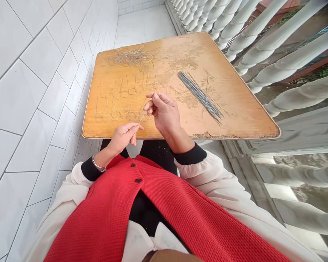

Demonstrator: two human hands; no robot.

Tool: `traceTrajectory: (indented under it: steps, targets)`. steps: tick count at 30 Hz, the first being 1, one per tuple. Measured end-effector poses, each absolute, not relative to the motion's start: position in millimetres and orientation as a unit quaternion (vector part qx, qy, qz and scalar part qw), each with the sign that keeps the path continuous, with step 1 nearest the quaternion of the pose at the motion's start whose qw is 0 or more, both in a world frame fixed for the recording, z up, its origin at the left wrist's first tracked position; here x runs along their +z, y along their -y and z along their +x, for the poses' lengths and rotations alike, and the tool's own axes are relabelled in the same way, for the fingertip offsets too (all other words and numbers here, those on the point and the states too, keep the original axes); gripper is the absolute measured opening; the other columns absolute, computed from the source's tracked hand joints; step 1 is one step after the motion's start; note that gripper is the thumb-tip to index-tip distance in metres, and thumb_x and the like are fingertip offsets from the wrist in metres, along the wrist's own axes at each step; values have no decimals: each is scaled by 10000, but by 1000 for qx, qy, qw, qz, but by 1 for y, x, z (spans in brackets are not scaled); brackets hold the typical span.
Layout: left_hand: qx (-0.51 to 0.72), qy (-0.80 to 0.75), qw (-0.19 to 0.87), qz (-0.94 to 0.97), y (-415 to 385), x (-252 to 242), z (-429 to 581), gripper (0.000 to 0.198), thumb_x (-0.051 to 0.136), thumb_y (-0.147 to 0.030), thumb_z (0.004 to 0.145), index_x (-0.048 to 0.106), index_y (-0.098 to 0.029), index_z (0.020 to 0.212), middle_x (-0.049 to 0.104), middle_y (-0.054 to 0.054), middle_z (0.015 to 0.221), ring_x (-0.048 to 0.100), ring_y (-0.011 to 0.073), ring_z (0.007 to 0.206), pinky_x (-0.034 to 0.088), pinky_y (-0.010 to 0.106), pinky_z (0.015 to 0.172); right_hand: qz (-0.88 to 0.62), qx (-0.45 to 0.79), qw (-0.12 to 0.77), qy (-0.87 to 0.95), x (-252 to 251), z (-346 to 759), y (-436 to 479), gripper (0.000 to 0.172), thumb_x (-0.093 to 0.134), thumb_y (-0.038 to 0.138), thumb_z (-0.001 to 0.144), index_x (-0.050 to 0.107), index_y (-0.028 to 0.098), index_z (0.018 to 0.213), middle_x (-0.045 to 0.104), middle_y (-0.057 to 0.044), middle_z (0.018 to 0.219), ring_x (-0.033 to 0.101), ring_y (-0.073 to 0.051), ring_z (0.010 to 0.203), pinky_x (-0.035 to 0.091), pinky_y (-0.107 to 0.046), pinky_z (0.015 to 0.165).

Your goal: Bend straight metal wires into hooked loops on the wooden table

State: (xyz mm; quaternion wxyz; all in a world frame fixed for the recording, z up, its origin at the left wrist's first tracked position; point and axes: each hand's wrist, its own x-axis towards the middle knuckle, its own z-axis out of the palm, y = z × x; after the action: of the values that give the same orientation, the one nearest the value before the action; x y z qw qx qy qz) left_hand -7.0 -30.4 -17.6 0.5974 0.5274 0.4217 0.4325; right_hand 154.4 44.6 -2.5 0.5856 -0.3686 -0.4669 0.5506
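The right hand (164, 112) has its fingertips together, apparently pinching a thin wire (143, 116) at mid-frame; the left hand (123, 138) sits just below, its grip unclear. Looped wire shapes (128, 98) lie on the counter (235, 112) at upper left, and a bundle of straight wires (200, 96) lies at right.

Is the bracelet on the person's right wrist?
No, the bracelet is on the wrist of the left hand.

Right hand (164, 112) beside left hand (123, 137), fingers (151, 99) apparently pinched
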Motion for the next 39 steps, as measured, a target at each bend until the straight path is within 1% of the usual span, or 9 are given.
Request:
traceTrajectory:
  steps: [5, 10, 19, 23, 26, 29, 31, 36, 39]
  targets:
    - [417, -408, 619, 526, 38, -26, -8, 244, 647, -381, 956, 710, -151, 905, 464, -110, 411, 509, 72, 392, 419, 202, 503, -393, 529, 570, 491, 8, 161, -57, 392, 705, 590, 960, 664, 224, 825, 603, 49, 574, 480, -64, 452, 393, -192, 444]
    - [444, -405, 599, 529, 40, -31, -6, 305, 656, -457, 963, 702, -156, 981, 560, -92, 472, 598, 87, 459, 478, 218, 566, -387, 531, 577, 485, 8, 166, -66, 365, 708, 550, 969, 646, 226, 813, 622, 36, 617, 504, -69, 472, 411, -204, 456]
    - [436, -375, 621, 532, 44, -41, -7, 414, 668, -572, 944, 693, -164, 1011, 610, -76, 508, 697, 128, 552, 545, 268, 668, -402, 535, 560, 488, 0, 171, -81, 342, 754, 552, 932, 623, 264, 800, 594, 25, 638, 568, -114, 566, 429, -252, 507]
    - [435, -350, 650, 516, 45, -40, -7, 418, 712, -553, 920, 690, -162, 1068, 680, -48, 593, 742, 140, 652, 568, 277, 738, -398, 572, 557, 451, 9, 166, -76, 294, 753, 509, 941, 661, 257, 821, 626, 22, 661, 555, -105, 561, 434, -232, 502]
    - [442, -362, 653, 498, 43, -37, -5, 391, 713, -534, 918, 696, -160, 1029, 674, -44, 592, 727, 131, 625, 547, 253, 671, -394, 620, 539, 412, 17, 161, -61, 227, 758, 431, 943, 734, 210, 895, 708, -3, 742, 537, -72, 544, 439, -191, 488]
    - [446, -397, 639, 485, 41, -35, -6, 351, 675, -500, 943, 698, -155, 1006, 653, -48, 562, 703, 123, 575, 531, 237, 618, -407, 618, 494, 457, 14, 158, -43, 215, 845, 375, 855, 747, 184, 857, 751, -22, 805, 579, -67, 577, 469, -181, 513]
    - [446, -406, 638, 479, 41, -33, -7, 323, 658, -464, 955, 698, -149, 1015, 655, -46, 555, 699, 123, 560, 534, 231, 605, -402, 605, 482, 490, 8, 157, -33, 239, 866, 398, 823, 747, 191, 831, 755, -23, 809, 617, -84, 620, 510, -197, 559]
    - [465, -410, 632, 465, 42, -33, -7, 254, 619, -384, 982, 683, -145, 1036, 656, -51, 533, 692, 124, 535, 536, 223, 594, -376, 563, 535, 505, -4, 154, -18, 276, 835, 484, 843, 764, 227, 911, 775, -22, 891, 694, -125, 769, 590, -255, 716]
    - [459, -417, 620, 481, 42, -34, -6, 247, 610, -379, 987, 685, -153, 1050, 662, -49, 544, 697, 127, 547, 534, 231, 603, -405, 517, 552, 514, -6, 153, -19, 286, 843, 476, 845, 733, 215, 802, 726, -11, 774, 653, -117, 684, 564, -252, 670]
